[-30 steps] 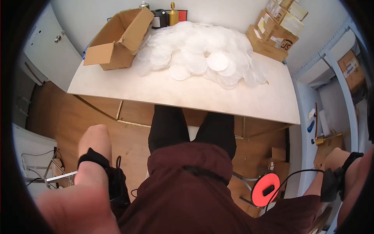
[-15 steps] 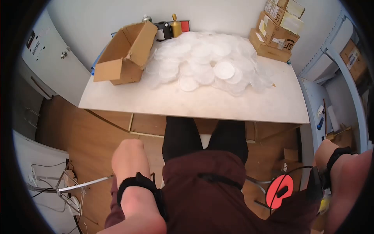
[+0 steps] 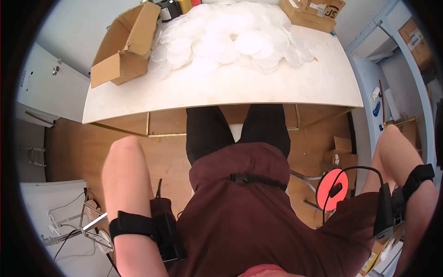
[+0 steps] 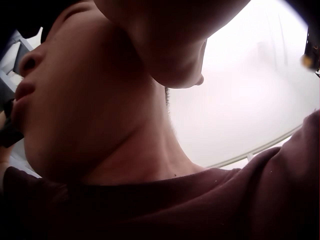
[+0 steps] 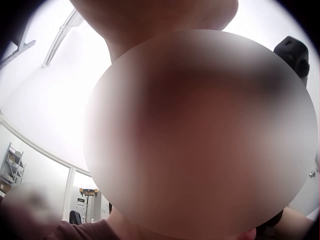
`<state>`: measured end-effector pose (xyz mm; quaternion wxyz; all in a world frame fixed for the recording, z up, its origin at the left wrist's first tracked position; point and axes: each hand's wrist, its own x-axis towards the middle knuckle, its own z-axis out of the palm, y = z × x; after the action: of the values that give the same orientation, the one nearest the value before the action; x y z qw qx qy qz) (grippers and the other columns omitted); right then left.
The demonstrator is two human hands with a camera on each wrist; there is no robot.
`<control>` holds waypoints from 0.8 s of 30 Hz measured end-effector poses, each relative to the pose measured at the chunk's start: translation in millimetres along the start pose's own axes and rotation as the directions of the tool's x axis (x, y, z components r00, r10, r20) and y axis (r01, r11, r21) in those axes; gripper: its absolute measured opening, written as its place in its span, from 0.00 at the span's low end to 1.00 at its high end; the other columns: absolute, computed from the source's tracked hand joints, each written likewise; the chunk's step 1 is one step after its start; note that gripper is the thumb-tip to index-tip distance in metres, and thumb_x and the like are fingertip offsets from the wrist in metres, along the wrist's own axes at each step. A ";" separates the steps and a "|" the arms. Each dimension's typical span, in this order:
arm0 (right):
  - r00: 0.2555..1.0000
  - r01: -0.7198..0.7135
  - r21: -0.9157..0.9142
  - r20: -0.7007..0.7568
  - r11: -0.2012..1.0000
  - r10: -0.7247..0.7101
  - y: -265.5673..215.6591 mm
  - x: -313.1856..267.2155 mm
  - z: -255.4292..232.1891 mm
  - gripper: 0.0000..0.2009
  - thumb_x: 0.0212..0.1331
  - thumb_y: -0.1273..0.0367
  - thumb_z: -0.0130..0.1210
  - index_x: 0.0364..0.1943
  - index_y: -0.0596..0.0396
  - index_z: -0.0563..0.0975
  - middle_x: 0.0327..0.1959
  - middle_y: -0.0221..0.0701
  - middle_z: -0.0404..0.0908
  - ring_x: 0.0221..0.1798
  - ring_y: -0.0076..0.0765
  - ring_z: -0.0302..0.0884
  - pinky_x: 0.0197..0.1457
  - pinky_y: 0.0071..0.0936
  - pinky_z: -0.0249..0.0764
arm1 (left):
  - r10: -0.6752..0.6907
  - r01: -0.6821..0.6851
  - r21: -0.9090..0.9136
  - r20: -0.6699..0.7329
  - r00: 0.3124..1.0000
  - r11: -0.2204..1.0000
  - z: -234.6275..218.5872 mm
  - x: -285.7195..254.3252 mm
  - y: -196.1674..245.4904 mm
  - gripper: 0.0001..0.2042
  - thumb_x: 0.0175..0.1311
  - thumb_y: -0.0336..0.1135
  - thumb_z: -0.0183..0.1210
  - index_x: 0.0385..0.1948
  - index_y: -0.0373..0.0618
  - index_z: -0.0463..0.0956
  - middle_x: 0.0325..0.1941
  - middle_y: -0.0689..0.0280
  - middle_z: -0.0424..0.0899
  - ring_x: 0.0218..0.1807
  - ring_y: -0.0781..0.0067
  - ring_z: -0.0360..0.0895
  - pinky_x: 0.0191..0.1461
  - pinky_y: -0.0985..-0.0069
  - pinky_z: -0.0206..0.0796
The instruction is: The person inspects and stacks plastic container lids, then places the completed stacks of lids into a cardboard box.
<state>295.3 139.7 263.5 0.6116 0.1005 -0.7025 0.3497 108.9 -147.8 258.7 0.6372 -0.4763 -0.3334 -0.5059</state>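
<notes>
Both arms are bent with the elbows forward, and the hands are raised beside the head, past the lower edge of the head view. A black strap (image 3: 134, 225) circles the left forearm (image 3: 127, 180), and another strap (image 3: 417, 180) circles the right one. In the left wrist view, part of the left hand (image 4: 170, 42) shows dark at the top, close by the person's head and neck. Part of the right hand (image 5: 160, 14) appears at the top of the right wrist view, near the blurred head. The fingers of both hands are hidden, and I cannot tell whether they hold anything.
A heap of thin translucent plastic discs (image 3: 217, 39) covers the back of the white table (image 3: 221, 90). An open cardboard box (image 3: 134, 57) stands at its left, closed cartons (image 3: 314, 16) at back right. A blue-grey shelf (image 3: 364, 76) is at the right, a red round seat (image 3: 328, 196) below.
The head view has tilted downward, so the table sits higher in it and more of the shirt shows. The left forearm swung inward, then back left; both hands stay raised near the head.
</notes>
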 end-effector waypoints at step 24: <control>0.984 -0.160 -0.160 -0.105 0.974 0.144 -28.7 -60.9 16.2 0.27 0.85 0.54 0.60 0.84 0.29 0.71 0.79 0.22 0.79 0.80 0.32 0.74 0.84 0.45 0.67 | -0.362 0.372 -0.266 0.088 0.928 0.889 -11.8 -25.7 -13.0 0.22 0.86 0.57 0.59 0.69 0.56 0.79 0.61 0.66 0.86 0.71 0.67 0.77 0.78 0.56 0.65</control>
<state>312.9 91.2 217.3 0.6211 -0.0218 -0.7062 0.3392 88.9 -150.9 235.0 0.4508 -0.4985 -0.3542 -0.6503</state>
